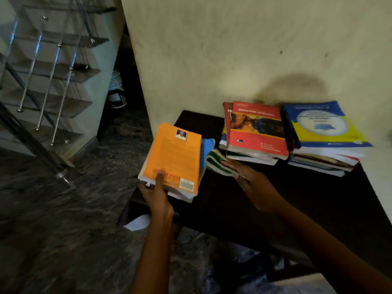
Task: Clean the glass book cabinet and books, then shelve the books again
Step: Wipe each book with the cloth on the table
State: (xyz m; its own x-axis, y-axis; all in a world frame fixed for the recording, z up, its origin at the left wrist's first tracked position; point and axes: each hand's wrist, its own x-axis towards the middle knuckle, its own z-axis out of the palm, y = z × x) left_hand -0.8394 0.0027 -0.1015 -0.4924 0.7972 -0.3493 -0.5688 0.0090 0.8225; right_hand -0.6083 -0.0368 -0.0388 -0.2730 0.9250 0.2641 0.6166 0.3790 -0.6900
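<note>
An orange book point(172, 154) tops a small stack at the left end of a dark table point(244, 200). My left hand point(156, 193) grips that stack at its near edge, thumb on the orange cover and fingers under it. A folded green-and-white cloth point(218, 162) lies between this stack and a pile topped by a red book point(256, 130). My right hand point(252, 183) lies flat with straight fingers, its fingertips touching the cloth. A third pile topped by a blue-and-yellow book point(324, 126) sits at the right.
The table stands against a cream wall point(244, 49). A staircase with a steel railing point(48, 77) rises at the left over a dark stone floor point(63, 219). A white paper point(137, 222) lies below the table's left end.
</note>
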